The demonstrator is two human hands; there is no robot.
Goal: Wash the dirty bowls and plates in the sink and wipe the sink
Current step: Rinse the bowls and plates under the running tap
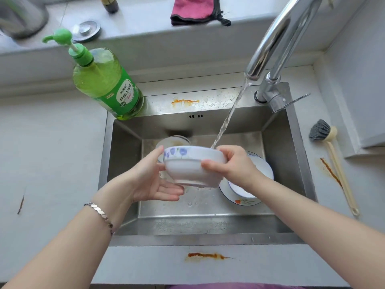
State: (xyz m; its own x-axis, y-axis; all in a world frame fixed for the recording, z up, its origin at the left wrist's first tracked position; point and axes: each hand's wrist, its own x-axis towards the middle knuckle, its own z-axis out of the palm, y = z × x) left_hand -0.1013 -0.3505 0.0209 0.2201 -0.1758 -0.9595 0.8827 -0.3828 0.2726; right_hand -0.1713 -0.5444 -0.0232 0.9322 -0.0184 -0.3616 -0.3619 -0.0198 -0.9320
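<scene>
The grey worktop (52, 153) fills our view, and the steel sink (125, 155) is sunk into its middle, reaching from near the front edge to close to the back edge. From the sink's back right corner the chrome tap (277, 32) arches over the basin, and a stream of water (229, 115) runs down from it. On the sink's back left corner stands the green detergent bottle (106, 84), roughly half full of green liquid, with its pump on top.

Over the middle of the basin we hold the flowered bowl (191, 165) in the air, tipped so that its outer wall and foot face us. We cannot see what is inside. The water meets its far rim. Our left hand (150, 180) cradles it, its fingers (166, 192) lying flat and released under the foot, the thumb against the side. Our right hand (235, 165) grasps the right rim, thumb on the near wall.

On the basin floor toward the right wall lies a plate (239, 200) with a white bowl (241, 189) sitting in it. Toward the back wall sits another bowl (175, 140) with yellowish residue inside.

A brush (325, 134) lies on the worktop toward its right edge, beside an orange smear (331, 172). A pink cloth (193, 9) hangs over the ledge behind the back edge, where a metal plug (87, 31) also rests. A second smear (206, 256) marks the front edge and a third smear (185, 101) the sink's back rim.
</scene>
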